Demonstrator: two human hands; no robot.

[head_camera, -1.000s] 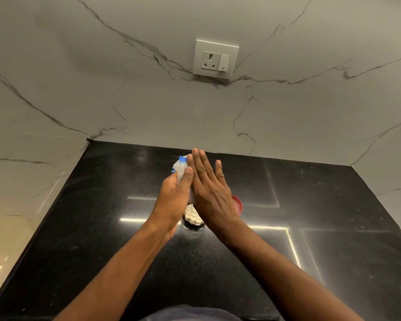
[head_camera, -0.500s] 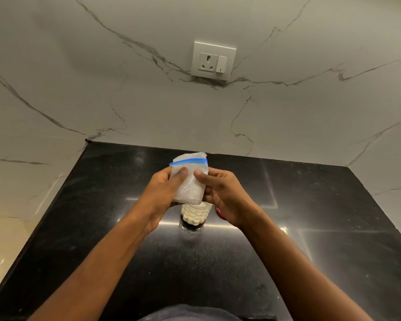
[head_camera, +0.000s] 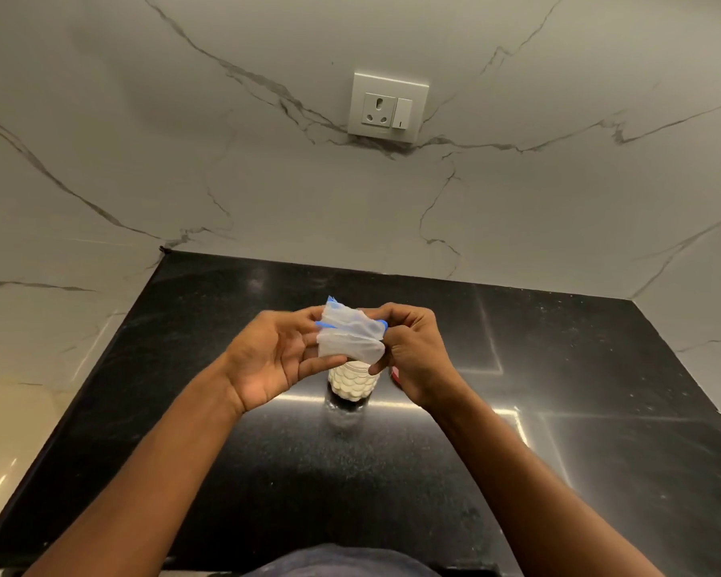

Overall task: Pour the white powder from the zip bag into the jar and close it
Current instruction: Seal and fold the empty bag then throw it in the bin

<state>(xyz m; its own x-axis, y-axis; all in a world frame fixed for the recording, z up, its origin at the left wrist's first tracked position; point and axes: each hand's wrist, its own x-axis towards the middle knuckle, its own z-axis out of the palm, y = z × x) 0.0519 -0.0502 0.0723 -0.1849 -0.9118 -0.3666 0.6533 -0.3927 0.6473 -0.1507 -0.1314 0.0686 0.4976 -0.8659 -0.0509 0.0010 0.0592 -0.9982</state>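
A crumpled clear zip bag [head_camera: 349,336] with a blue seal strip is held flat and folded between both hands, just above the jar. My left hand [head_camera: 274,356] grips its left side, palm turned up. My right hand [head_camera: 413,352] pinches its right end. The jar [head_camera: 353,386], patterned with white scales and filled with white powder, stands on the black counter [head_camera: 392,472] directly below the bag; its mouth is hidden by the bag. A red lid [head_camera: 395,373] peeks out behind my right hand.
A marble wall with a white socket and switch [head_camera: 388,106] rises behind the counter. Marble side walls close in at left and right. The counter's front edge lies near my body.
The bag went from being pressed between flat palms, to held upright over the jar, to folded and crumpled sideways between both hands now.
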